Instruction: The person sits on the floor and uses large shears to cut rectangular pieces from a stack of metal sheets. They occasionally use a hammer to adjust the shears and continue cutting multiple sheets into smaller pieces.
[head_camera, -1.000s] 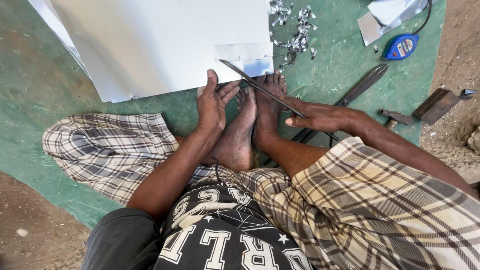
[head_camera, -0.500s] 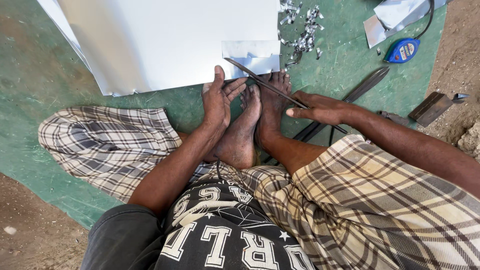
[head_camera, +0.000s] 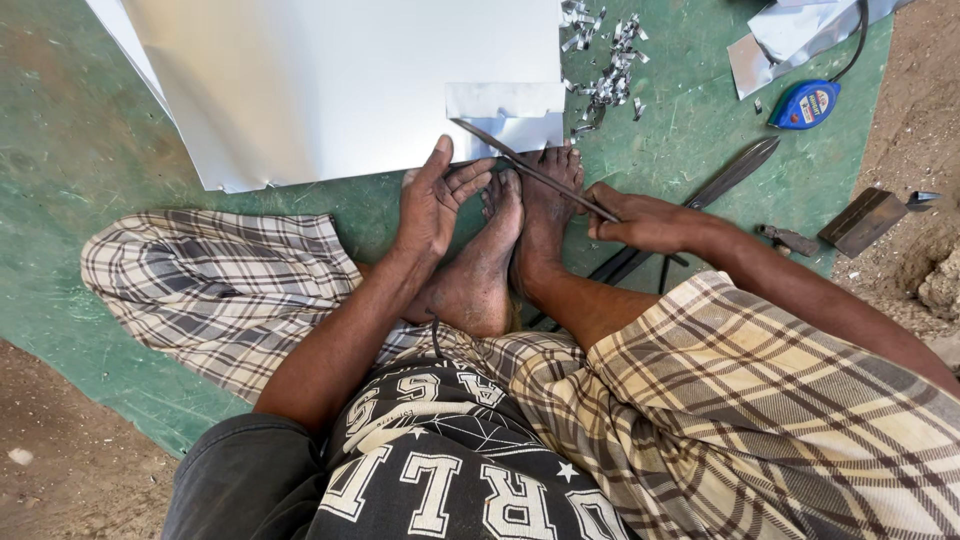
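I sit on the floor with my bare feet (head_camera: 520, 235) together at the near edge of a large pale metal sheet (head_camera: 340, 90). My right hand (head_camera: 640, 220) grips a long thin dark metal tool (head_camera: 520, 162) whose tip reaches the sheet's cut corner, where a small flap is folded. My left hand (head_camera: 435, 200) lies flat, fingers spread, pressing on the sheet's near edge beside my toes.
A green mat (head_camera: 100, 200) covers the floor. Several metal offcuts (head_camera: 605, 60) lie past the sheet's corner. A blue chalk-line reel (head_camera: 805, 103), large dark shears (head_camera: 730, 175), a small metal block (head_camera: 860, 222) and sheet scraps (head_camera: 800, 35) lie at the right. Bare dirt borders the mat.
The view has shifted slightly; my hands and the tool stay at the sheet's corner, the tool's tip edging a little closer to the folded flap.
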